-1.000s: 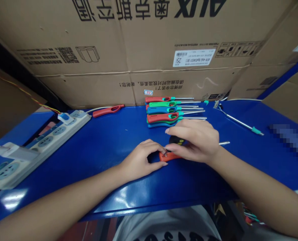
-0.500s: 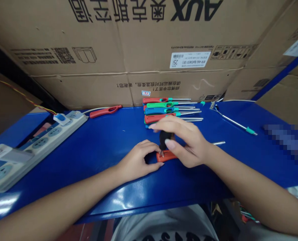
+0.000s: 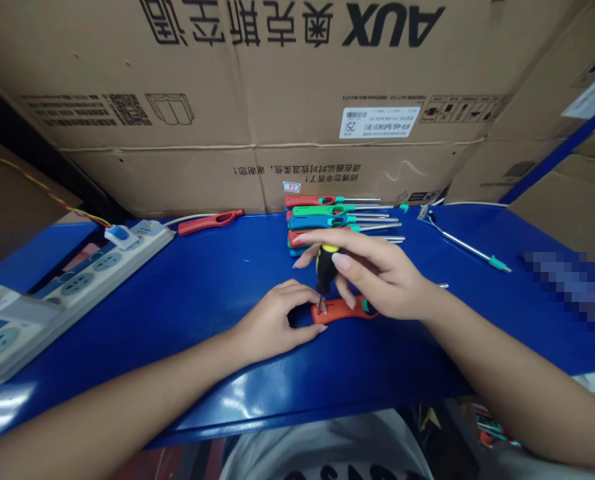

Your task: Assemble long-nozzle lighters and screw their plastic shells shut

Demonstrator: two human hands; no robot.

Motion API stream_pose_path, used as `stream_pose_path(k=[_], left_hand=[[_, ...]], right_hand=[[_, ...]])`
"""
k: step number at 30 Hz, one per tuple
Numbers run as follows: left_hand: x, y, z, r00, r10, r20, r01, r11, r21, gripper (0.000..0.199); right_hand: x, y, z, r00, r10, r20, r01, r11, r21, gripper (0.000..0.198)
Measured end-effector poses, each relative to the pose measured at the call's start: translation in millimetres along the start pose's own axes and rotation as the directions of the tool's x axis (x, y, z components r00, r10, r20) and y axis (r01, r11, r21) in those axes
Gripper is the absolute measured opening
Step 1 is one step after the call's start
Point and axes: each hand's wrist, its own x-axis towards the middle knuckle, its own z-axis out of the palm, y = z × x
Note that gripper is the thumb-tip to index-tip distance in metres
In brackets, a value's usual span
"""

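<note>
An orange long-nosed lighter (image 3: 345,309) lies flat on the blue table. My left hand (image 3: 277,320) is closed on its left end, the thumb on the near side and the fingers on the far side. In my right hand (image 3: 385,277) is a short black-and-yellow screwdriver (image 3: 324,269), held nearly upright by thumb and fingers. Its tip meets the left end of the lighter's handle, beside my left fingertips; the screw itself is too small to make out. My right hand hides part of the lighter's right end, and only its metal tip shows beyond my wrist.
Several red, green and blue lighters (image 3: 317,220) are stacked behind my right hand. A red handle shell (image 3: 210,223) lies at the back left, near a white power strip (image 3: 92,280). A metal rod with a green end (image 3: 472,247) lies right. Cardboard (image 3: 257,120) stands behind.
My right hand has shifted its grip on the screwdriver, so its yellow top and more of the orange lighter now show. My left hand has stayed in place.
</note>
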Motion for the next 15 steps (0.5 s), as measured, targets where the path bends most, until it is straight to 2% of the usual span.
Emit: stream_pose_path(k=[2,5,7,9,12,14,15], left_hand=[[0,0,0,1.0,-0.004,0.007,0.004,1.0,-0.008,0.019],[0,1,0,1.0,-0.009,0.006,0.009,1.0,-0.003,0.019],[0,1,0,1.0,-0.004,-0.003,0.004,1.0,0.005,0.019],[0,1,0,1.0,0.001,-0.01,-0.001,1.0,0.012,0.02],[0,1,0,1.0,-0.002,-0.001,0.002,1.0,0.008,0.021],[0,0,0,1.0,-0.005,0.009,0.005,1.0,0.0,0.02],[0,0,0,1.0,-0.006,0.01,0.006,1.0,-0.005,0.019]], right_hand=[[0,2,-1,0.999,-0.006,-0.05,0.004,1.0,-0.025,0.03],[-2,8,-2,0.966,-0.191,-0.173,0.125,0.934,-0.333,0.025],[-3,8,-2,0.95,-0.261,-0.173,0.172,0.896,-0.409,0.022],[-2,4,-1,0.973,-0.18,-0.144,0.129,0.944,-0.303,0.026],[2,-4,2,0.996,0.022,-0.087,-0.026,0.999,-0.043,0.034],[3,-5,3,0.994,0.013,-0.109,-0.015,1.0,-0.024,0.027],[3,-3,3,0.989,-0.043,-0.144,0.03,0.995,-0.091,0.022]])
